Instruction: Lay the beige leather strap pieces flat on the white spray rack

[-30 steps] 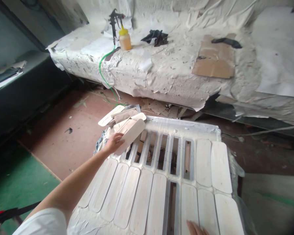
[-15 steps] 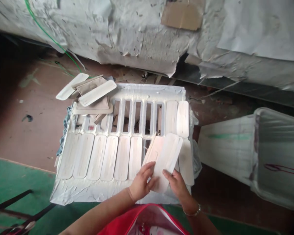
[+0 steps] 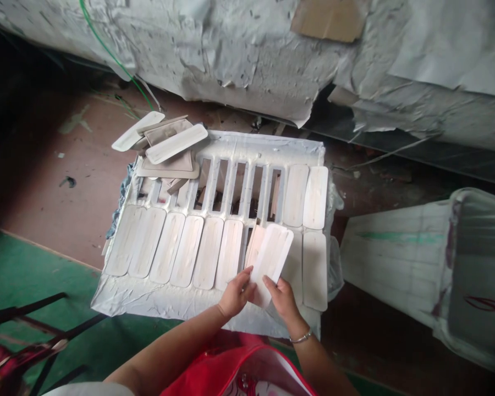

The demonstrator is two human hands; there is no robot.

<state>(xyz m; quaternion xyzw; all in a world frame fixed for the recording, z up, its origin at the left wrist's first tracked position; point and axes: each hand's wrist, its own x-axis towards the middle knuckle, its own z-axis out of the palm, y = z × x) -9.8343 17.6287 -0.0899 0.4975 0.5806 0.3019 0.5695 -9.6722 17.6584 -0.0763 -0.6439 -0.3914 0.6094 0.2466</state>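
Since half a second ago, the white panel (image 3: 273, 259) has shifted a little leftward over the slotted stand (image 3: 148, 297), both hands going with it. Nearest the body, below the hands, is the red cloth (image 3: 206, 369). Just beyond it, the right hand (image 3: 284, 301) is clamped on the panel's right edge, thumb on the upper face, the other fingers mostly hidden beneath. The left hand (image 3: 236, 294) is partly curled, its fingertips together at the opposite edge; I cannot tell whether they pinch the panel or the pinkish piece (image 3: 254, 246) showing beside and under it. Good handling here would likely mean keeping the grip light and to the edges, holding the panel level, and easing the two layers against each other without bending either. Both are held over the near row, tilted across a slot left uncovered, with the near-row panels (image 3: 208, 253) lying to the left. Farther off, open slots line the back row, and a loose pile (image 3: 169, 137) sits at the stand's far left corner. Beyond that stretches the paper-covered bench (image 3: 231, 60).
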